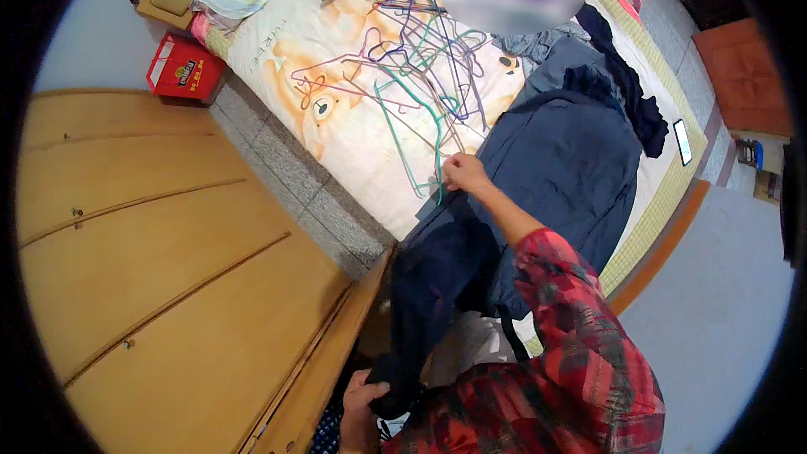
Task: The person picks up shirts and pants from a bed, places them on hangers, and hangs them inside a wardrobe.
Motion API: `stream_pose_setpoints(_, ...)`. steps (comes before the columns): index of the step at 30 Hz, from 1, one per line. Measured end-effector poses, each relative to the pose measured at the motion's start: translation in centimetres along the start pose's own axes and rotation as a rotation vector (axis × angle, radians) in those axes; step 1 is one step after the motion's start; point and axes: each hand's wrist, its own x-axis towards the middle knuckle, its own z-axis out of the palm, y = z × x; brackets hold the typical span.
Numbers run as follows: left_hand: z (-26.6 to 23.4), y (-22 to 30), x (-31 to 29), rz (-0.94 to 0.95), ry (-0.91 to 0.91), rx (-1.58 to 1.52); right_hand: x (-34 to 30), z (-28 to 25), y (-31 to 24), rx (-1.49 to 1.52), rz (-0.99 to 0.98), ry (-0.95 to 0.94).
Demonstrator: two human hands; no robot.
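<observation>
- Evidently, the left hand [364,393] was grasping a soft, dark navy cloth garment [433,282], thumb over a bunched end; the rest sloped up from that hand toward the bed.
- The right hand [464,172] was reaching out at the bed, fingers bent together just beside or against a thin, green, angular hanger [440,130]; whether they had closed on it, I could not tell.
- That navy garment looked limp, thick and fairly light, not fragile but apt to sag; an edge or a shoulder seam seemed the best hold.
- The green hanger looked light, smooth and stiff, easy to snag among others; its bar near the right hand offered a clear pinch.
- Ahead of the right hand sprawled a tangle of thin pink, purple and blue hangers [412,46].
- Right of that hand and under its forearm lay a wide, slate-blue cloth garment [572,147].
- Farther right sat a slim, pale-screened phone [682,142].
- Left of the left hand stood a yellow-brown wooden wardrobe [160,235]; well ahead of it, a boxy red bag [181,67].
</observation>
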Motion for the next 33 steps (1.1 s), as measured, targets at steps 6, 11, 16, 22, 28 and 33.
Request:
stream_pose_setpoints(6,-2.2,-1.5,-0.1,0.011,-0.083,0.246,3.0,6.9,2.1,-0.454,0.051,0.318)
stream_pose_setpoints(11,-4.9,-3.6,0.4,0.027,-0.194,0.159,4.4,6.9,3.2,0.353,0.027,0.391)
stream_pose_setpoints(16,0.1,0.4,-1.0,-0.051,-0.164,0.366,2.5,5.1,0.9,0.558,-0.021,0.303)
stream_pose_setpoints(22,1.7,1.3,-0.8,0.029,-0.194,0.425,-2.5,3.4,-1.7,0.622,0.222,0.191)
stream_pose_setpoints(28,1.1,1.8,0.3,-0.018,-0.237,0.44,-1.1,-0.6,-2.3,1.192,0.32,-0.132)
stream_pose_setpoints(33,1.8,2.4,0.9,-0.018,-0.241,0.412,1.1,-3.7,-3.5,1.138,0.157,-0.382)
